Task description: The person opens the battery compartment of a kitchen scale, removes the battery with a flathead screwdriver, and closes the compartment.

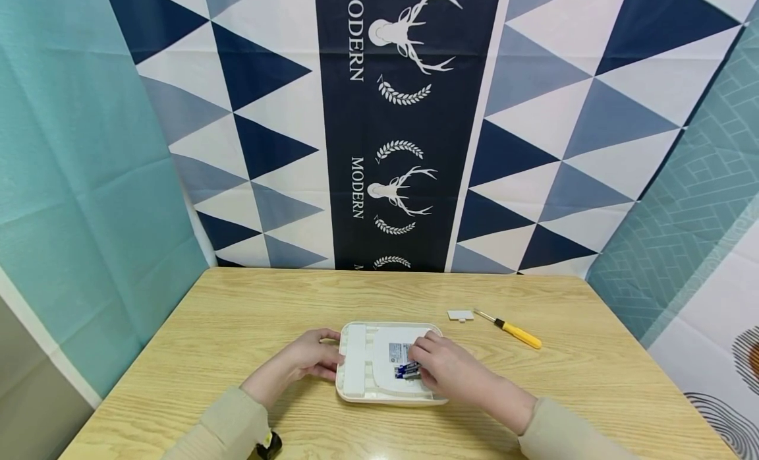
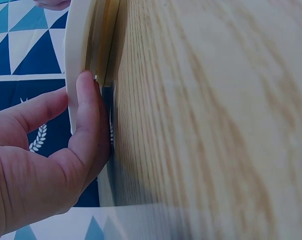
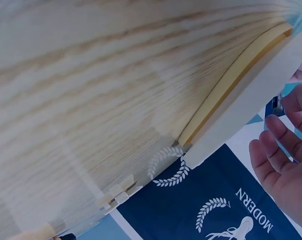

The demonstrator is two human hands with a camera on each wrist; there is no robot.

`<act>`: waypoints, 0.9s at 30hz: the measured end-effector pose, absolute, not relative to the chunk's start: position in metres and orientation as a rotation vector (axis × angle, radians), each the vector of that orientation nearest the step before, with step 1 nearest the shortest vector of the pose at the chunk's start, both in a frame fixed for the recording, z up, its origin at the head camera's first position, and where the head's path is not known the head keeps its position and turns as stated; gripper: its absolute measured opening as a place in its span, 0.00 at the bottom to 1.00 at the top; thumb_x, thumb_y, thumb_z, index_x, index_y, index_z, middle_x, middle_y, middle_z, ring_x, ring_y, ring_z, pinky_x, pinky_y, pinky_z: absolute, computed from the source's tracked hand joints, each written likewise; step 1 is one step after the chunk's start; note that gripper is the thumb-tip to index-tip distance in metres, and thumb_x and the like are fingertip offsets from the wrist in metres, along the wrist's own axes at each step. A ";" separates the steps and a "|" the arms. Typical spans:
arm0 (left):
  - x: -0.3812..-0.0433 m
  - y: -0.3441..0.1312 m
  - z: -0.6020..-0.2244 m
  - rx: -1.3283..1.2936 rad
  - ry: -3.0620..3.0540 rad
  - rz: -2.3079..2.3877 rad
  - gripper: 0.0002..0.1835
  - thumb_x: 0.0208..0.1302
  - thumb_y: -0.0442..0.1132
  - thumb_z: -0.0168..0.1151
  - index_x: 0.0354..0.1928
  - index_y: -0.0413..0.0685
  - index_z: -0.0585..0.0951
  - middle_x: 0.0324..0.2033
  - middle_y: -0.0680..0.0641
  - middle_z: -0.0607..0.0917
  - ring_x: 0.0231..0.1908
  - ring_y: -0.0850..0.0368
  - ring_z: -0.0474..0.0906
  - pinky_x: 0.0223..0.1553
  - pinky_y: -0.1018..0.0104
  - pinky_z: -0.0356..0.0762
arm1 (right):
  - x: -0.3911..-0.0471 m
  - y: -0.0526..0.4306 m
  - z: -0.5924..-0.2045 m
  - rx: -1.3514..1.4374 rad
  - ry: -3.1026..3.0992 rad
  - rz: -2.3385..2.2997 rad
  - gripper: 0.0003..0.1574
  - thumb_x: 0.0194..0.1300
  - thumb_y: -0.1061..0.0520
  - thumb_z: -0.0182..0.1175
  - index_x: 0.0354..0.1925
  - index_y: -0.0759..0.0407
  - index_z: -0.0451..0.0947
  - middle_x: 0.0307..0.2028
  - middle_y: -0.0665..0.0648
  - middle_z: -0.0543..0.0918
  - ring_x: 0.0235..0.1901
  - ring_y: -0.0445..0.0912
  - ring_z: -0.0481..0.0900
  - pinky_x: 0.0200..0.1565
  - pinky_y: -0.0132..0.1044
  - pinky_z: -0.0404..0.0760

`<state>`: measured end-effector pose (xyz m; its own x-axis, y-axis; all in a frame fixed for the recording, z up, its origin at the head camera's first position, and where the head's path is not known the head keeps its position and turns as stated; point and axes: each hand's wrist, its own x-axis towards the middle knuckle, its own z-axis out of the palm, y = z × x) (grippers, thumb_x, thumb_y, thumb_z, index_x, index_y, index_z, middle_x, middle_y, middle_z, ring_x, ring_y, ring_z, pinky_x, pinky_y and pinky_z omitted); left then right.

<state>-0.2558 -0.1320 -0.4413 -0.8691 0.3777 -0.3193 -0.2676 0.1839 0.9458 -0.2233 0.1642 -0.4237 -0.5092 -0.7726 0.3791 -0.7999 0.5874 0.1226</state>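
A white rounded-rectangle plastic device (image 1: 356,354) lies on the table with its underside up, showing a label (image 1: 398,352) and a small battery compartment. My left hand (image 1: 314,356) grips its left edge; in the left wrist view, the thumb and fingers (image 2: 85,100) pinch the rim from both faces. Over the compartment, my right hand (image 1: 441,366) pinches blue-and-silver batteries (image 1: 406,370) with its fingertips. One battery's end (image 3: 277,106) shows beside those fingers in the right wrist view. Exactly how many batteries it holds, and how deep they sit, is partly hidden by the hand.
Behind and right of the device, a small white tabbed cover (image 1: 460,315) lies next to a yellow-handled screwdriver (image 1: 520,335). The wooden table (image 1: 284,295) ends at a patterned cloth backdrop (image 1: 415,183). A black-and-yellow object (image 1: 270,445) sits by the left sleeve.
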 end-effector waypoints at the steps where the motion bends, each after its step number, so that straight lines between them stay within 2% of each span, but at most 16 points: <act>1: -0.256 -0.132 -0.441 0.105 1.976 1.734 0.31 0.57 0.26 0.61 0.62 0.31 0.62 0.34 0.41 0.84 0.29 0.55 0.80 0.31 0.60 0.85 | -0.223 0.164 -0.424 1.270 -2.432 0.090 0.12 0.53 0.63 0.61 0.37 0.51 0.75 0.35 0.46 0.77 0.36 0.40 0.72 0.43 0.36 0.79; 6: -0.257 -0.132 -0.443 0.111 1.979 1.733 0.32 0.56 0.26 0.61 0.63 0.31 0.62 0.33 0.42 0.84 0.29 0.55 0.80 0.31 0.61 0.85 | -0.224 0.163 -0.425 1.291 -2.448 0.061 0.11 0.55 0.64 0.60 0.36 0.51 0.76 0.35 0.46 0.78 0.35 0.40 0.72 0.40 0.34 0.79; 27: -0.257 -0.133 -0.443 0.115 1.978 1.729 0.32 0.57 0.27 0.61 0.63 0.31 0.61 0.34 0.41 0.84 0.29 0.55 0.81 0.32 0.61 0.85 | -0.226 0.163 -0.421 1.316 -2.311 0.010 0.13 0.47 0.64 0.65 0.32 0.52 0.74 0.30 0.45 0.76 0.32 0.40 0.71 0.36 0.32 0.77</act>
<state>-0.2570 -0.1327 -0.4428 -0.8681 0.3837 -0.3149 -0.2608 0.1873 0.9471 -0.2261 0.1626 -0.4207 -0.4239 -0.8093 0.4067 -0.8127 0.5380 0.2235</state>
